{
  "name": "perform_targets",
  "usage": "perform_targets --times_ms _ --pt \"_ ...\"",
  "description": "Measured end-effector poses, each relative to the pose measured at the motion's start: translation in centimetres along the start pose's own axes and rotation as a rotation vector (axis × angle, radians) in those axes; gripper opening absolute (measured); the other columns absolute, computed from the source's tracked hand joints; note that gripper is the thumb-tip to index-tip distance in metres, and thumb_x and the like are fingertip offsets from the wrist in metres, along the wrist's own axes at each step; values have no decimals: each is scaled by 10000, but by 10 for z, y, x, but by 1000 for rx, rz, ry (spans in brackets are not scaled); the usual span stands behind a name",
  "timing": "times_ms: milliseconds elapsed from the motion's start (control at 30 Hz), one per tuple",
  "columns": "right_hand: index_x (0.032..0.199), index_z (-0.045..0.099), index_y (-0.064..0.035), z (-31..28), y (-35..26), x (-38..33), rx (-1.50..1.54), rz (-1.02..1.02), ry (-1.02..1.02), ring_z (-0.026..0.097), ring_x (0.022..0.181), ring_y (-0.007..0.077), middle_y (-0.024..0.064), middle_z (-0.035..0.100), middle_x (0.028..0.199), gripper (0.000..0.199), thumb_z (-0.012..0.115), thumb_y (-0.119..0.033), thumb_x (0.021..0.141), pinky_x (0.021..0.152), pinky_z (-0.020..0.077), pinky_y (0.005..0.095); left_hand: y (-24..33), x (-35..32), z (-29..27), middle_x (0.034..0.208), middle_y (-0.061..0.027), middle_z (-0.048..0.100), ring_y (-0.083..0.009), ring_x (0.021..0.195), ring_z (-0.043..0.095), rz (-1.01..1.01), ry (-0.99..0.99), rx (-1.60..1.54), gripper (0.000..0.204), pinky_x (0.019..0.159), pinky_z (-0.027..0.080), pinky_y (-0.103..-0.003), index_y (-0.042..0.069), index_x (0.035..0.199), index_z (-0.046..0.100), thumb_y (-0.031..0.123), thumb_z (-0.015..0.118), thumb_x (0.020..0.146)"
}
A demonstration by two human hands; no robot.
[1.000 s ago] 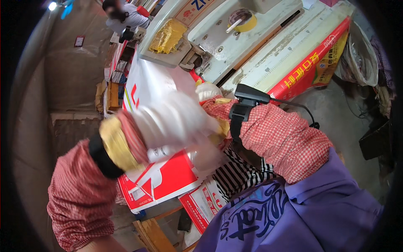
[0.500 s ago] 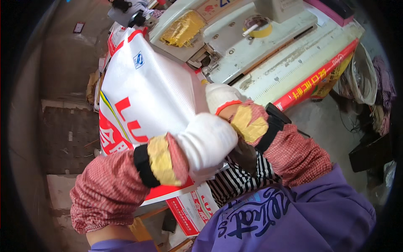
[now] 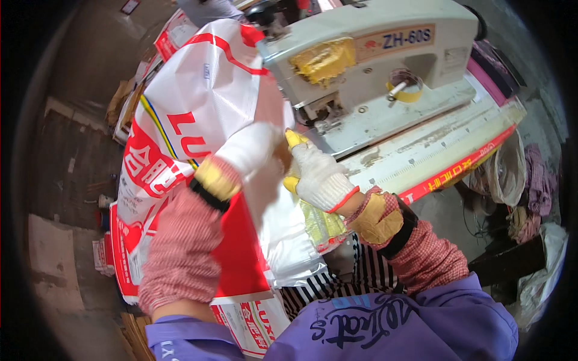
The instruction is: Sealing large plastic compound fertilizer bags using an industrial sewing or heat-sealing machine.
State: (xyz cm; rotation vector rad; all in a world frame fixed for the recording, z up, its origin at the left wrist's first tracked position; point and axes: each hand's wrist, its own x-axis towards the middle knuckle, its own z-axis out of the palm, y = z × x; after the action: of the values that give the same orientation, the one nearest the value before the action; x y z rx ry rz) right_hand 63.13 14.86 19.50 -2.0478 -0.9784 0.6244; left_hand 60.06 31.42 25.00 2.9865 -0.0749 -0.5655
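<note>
A big white plastic woven sack (image 3: 232, 90) with red print lies across the work surface against an industrial sewing machine (image 3: 379, 66). My left hand (image 3: 253, 147), in a white glove, is over the sack's right part; motion smears its fingers, so its grip is unclear. Beside it, near the machine's needle area, my right hand (image 3: 322, 174) wears a white knit glove with yellow fingertips. Its thumb and forefinger are spread apart beside the sack's edge, with nothing seen between them. A clear plastic liner (image 3: 292, 262) shows at the sack's near end.
A long pale machine table (image 3: 415, 150) with a red printed front strip runs to the right. A roll of yellowish tape (image 3: 406, 87) rests on the machine. Another printed sack (image 3: 253, 322) lies below. At the right hang a translucent plastic bag (image 3: 509, 174) and checked cloth (image 3: 537, 180).
My hands have come apart, the left moving up and left. The right hand's thumb and forefinger now show spread. The sack's red near part and liner are uncovered, and the view has shifted.
</note>
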Motion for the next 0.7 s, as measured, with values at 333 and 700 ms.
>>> perform_targets --times_ms 333,700 --pt "799 636 -57 68 -85 23 -614 -397 -110 622 781 292 146 630 813 146 514 -121 751 702 476 416 82 -307 -28 1163 -170 528 -310 1120 482 -334 1171 372 301 910 400 -406 27 1036 575 -58 550 748" --pt "1238 460 -59 94 -84 -107 343 -642 -1183 581 970 194 127 618 1032 562 618 -325 769 844 441 284 83 -393 201 1190 -164 454 -218 1104 443 -1368 1402 -711 532 926 356 -325 -40 1251 376 345 461 894"
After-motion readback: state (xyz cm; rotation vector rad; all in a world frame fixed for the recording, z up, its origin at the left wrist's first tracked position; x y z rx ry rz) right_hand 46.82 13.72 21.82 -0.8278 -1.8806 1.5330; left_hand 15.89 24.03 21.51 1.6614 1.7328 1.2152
